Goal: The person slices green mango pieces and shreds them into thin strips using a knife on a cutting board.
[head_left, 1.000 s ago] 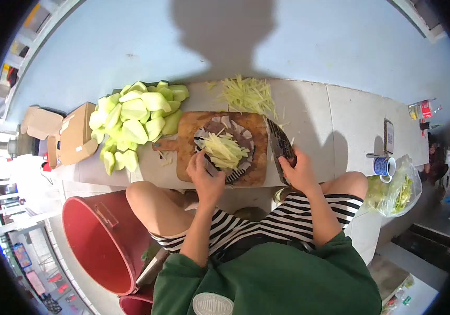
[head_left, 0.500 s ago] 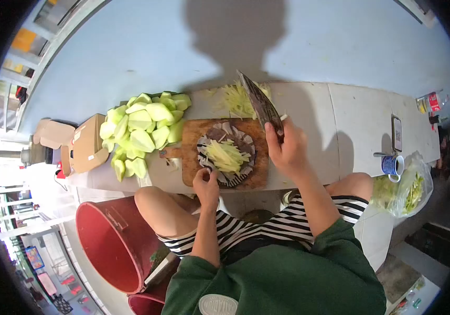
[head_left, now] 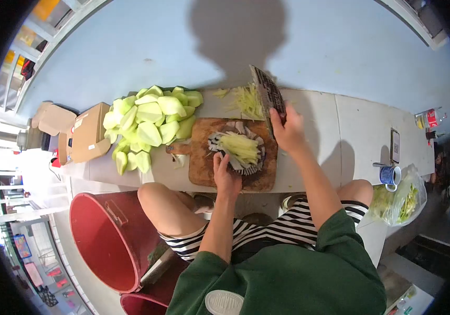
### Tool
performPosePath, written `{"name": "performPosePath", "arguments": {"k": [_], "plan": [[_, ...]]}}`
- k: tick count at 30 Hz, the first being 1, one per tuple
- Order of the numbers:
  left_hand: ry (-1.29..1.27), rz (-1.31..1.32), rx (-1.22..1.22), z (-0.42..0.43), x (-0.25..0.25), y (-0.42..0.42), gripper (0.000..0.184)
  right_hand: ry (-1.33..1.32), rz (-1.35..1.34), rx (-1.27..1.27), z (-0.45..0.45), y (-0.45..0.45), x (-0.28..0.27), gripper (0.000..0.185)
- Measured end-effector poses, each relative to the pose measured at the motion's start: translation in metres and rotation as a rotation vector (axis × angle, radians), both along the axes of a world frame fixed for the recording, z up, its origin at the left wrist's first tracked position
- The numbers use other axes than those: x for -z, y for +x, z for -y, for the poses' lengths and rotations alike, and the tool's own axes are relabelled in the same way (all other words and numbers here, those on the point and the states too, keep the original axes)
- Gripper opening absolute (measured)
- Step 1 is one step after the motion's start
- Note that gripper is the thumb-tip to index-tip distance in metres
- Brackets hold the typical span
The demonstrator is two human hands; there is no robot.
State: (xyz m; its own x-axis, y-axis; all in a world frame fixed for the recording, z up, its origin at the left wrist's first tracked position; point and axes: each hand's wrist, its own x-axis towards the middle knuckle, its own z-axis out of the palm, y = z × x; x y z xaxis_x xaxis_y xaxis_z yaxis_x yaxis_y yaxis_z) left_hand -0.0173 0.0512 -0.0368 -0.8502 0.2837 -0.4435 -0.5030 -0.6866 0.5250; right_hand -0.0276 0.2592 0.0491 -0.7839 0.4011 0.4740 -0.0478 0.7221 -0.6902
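Note:
My right hand (head_left: pixel 289 130) is closed round the handle end of a broad-bladed knife (head_left: pixel 268 92), its dark, wet-looking blade raised over the board's far right corner. My left hand (head_left: pixel 227 176) has its fingers curled round the near left edge of a crumpled black-and-white cloth (head_left: pixel 250 170). On that cloth lies a heap of pale green shredded strips (head_left: pixel 239 149). Under the cloth is a wooden cutting board (head_left: pixel 200 170) with a short handle pointing left. More shreds (head_left: pixel 247 101) lie behind the board, partly hidden by the blade.
Peeled green fruit pieces (head_left: pixel 149 113) are piled left of the board, beside an open cardboard box (head_left: pixel 89 134). To the right are a phone (head_left: pixel 395 146), a blue mug (head_left: pixel 387 175) and a plastic bag of greens (head_left: pixel 411 202). A red bin (head_left: pixel 104 241) stands by my left knee.
My left hand has moved slightly up and right, and the cloth is drawn in more closely round the strips. The knife stays raised, its blade turned to show more of its flat side.

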Motion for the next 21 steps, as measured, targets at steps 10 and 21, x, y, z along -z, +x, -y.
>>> {"name": "performPosePath", "arguments": {"k": [10, 21], "plan": [[0.011, 0.031, -0.009, -0.066, -0.024, -0.061, 0.011, -0.420, 0.109, 0.050, -0.018, 0.054, 0.008, 0.023], [-0.166, -0.296, 0.166, -0.070, -0.130, -0.106, 0.014, -0.327, -0.217, 0.100, -0.008, 0.051, -0.039, 0.024]]}}
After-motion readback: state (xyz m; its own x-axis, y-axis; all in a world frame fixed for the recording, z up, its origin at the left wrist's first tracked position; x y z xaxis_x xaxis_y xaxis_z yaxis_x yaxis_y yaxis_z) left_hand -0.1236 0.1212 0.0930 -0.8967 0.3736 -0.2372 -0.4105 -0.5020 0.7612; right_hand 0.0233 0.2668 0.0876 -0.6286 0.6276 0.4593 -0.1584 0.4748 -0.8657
